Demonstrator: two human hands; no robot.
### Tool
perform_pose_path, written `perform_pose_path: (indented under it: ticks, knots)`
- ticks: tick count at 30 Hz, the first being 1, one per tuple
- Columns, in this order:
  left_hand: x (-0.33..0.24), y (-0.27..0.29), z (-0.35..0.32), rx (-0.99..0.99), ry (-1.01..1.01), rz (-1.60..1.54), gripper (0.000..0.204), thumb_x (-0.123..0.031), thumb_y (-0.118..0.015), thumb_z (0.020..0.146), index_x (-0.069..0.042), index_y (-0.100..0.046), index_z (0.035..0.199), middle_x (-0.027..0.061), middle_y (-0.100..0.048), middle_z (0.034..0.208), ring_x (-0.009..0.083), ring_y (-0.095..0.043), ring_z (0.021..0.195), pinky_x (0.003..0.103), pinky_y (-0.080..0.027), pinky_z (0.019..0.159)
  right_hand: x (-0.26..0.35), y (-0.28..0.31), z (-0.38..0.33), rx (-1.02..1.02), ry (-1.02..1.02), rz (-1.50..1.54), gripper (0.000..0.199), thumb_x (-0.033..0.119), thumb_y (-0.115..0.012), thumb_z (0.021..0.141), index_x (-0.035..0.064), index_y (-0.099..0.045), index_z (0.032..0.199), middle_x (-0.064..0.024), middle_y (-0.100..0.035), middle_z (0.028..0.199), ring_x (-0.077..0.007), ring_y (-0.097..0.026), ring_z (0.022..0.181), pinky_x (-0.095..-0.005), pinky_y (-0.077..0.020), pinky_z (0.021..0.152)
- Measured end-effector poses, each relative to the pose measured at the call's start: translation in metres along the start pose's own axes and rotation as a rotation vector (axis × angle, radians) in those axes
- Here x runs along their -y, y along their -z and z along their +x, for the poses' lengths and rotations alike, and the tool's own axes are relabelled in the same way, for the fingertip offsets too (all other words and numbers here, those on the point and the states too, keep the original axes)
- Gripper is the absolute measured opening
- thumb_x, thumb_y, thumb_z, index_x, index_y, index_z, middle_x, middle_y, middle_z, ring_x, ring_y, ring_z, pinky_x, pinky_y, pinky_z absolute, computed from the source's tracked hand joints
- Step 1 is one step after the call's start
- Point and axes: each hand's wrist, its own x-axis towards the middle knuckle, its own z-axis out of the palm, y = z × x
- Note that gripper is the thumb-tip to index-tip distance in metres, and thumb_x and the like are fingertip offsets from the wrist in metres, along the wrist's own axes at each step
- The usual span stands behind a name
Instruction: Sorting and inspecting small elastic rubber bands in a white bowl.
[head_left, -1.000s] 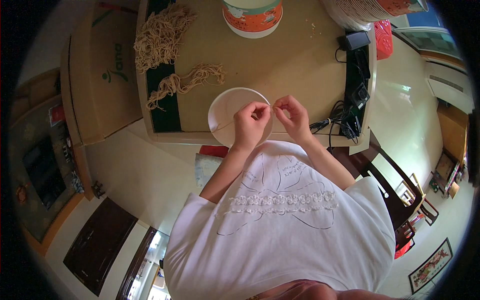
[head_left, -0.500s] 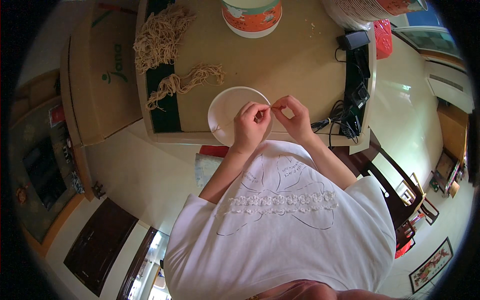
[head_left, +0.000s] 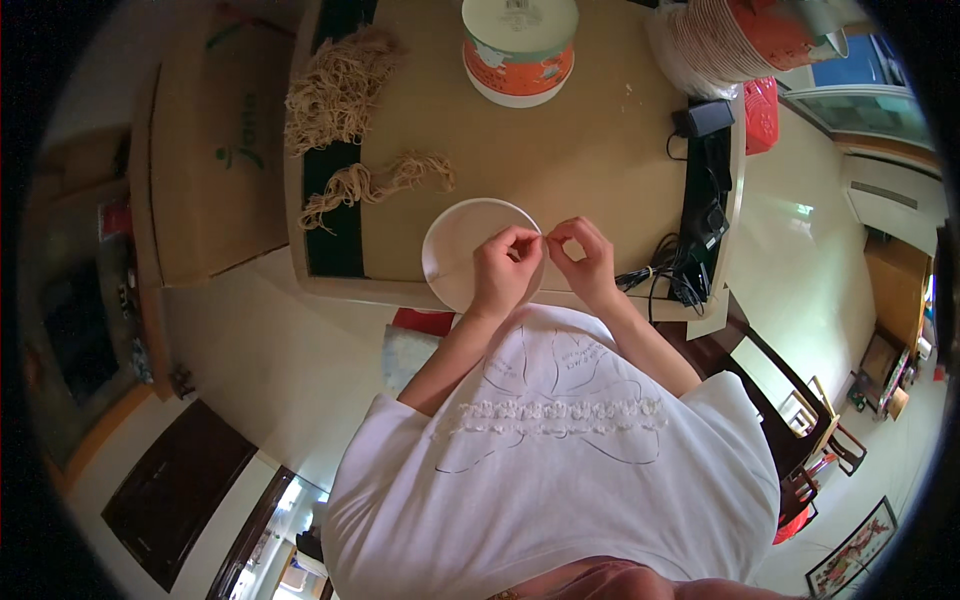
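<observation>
My left hand is closed in a pinch above the right side of a white round tub at the table's near edge. Just beside it, my right hand pinches too, thumb and finger curled into a ring. The fingertips of both hands nearly meet around a thin bit of string, mostly hidden by the fingers. Beyond the tub, to the left, lies a loose bundle of tan string. A bigger tangled heap of the same string sits farther back.
An orange and green paper tub stands upside down at the back of the table. Nested tubs lie back right. Black cables and adapters line the right edge. A cardboard box stands left; a dark wooden chair is right.
The view has shifted, so the table and tubs sit lower in the picture. Both hands keep their pinch, fingertips still close together over the tub; the orange tub shows more of its top.
</observation>
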Motion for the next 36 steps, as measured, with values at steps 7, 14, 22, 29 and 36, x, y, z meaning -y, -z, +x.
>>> perform_pose_path:
  ticks: [7, 14, 22, 29, 36]
  knots:
    - [0.008, 0.012, 0.010, 0.078, 0.105, -0.142, 0.010, -0.008, -0.066, 0.086, 0.000, -0.069, 0.091, 0.0045, -0.070, 0.081, 0.0093, -0.064, 0.073, 0.023, -0.050, 0.068, 0.001, 0.003, 0.001, -0.020, 0.035, 0.021, 0.015, -0.009, -0.066, 0.075, -0.0004, -0.061, 0.086, -0.0103, -0.061, 0.085, -0.0193, -0.061, 0.077, -0.0277, -0.0496, 0.068]
    - [-0.001, 0.012, 0.009, 0.112, 0.017, -0.077, 0.011, -0.008, -0.065, 0.086, 0.000, -0.070, 0.092, 0.0069, -0.070, 0.082, 0.0112, -0.064, 0.073, 0.025, -0.050, 0.067, 0.001, 0.003, 0.003, 0.011, 0.105, -0.052, 0.016, -0.008, -0.067, 0.075, 0.0004, -0.062, 0.087, -0.0112, -0.062, 0.087, -0.0219, -0.062, 0.078, -0.0292, -0.0504, 0.068]
    - [0.000, 0.014, 0.010, 0.173, 0.018, -0.062, 0.010, -0.006, -0.065, 0.085, 0.001, -0.069, 0.091, 0.0060, -0.070, 0.081, 0.0095, -0.063, 0.072, 0.024, -0.049, 0.066, 0.001, 0.004, 0.002, 0.037, 0.116, -0.086, 0.017, -0.008, -0.068, 0.075, 0.0011, -0.062, 0.088, -0.0111, -0.062, 0.088, -0.0229, -0.062, 0.079, -0.0299, -0.0510, 0.069]
    - [-0.003, 0.013, 0.009, 0.107, -0.044, 0.016, 0.008, -0.005, -0.067, 0.081, 0.000, -0.069, 0.087, 0.0071, -0.069, 0.079, 0.0119, -0.064, 0.069, 0.025, -0.050, 0.062, 0.001, 0.006, 0.003, 0.023, 0.034, -0.080, 0.017, -0.007, -0.067, 0.075, 0.0011, -0.062, 0.089, -0.0114, -0.062, 0.088, -0.0226, -0.062, 0.079, -0.0296, -0.0506, 0.069]
    - [-0.005, 0.013, 0.007, 0.089, -0.115, 0.057, 0.007, -0.002, -0.067, 0.079, 0.000, -0.067, 0.086, 0.0078, -0.067, 0.079, 0.0145, -0.064, 0.068, 0.026, -0.050, 0.059, 0.003, 0.006, 0.005, 0.067, 0.049, -0.065, 0.016, -0.007, -0.068, 0.074, 0.0014, -0.061, 0.086, -0.0107, -0.062, 0.086, -0.0226, -0.062, 0.078, -0.0298, -0.0501, 0.069]
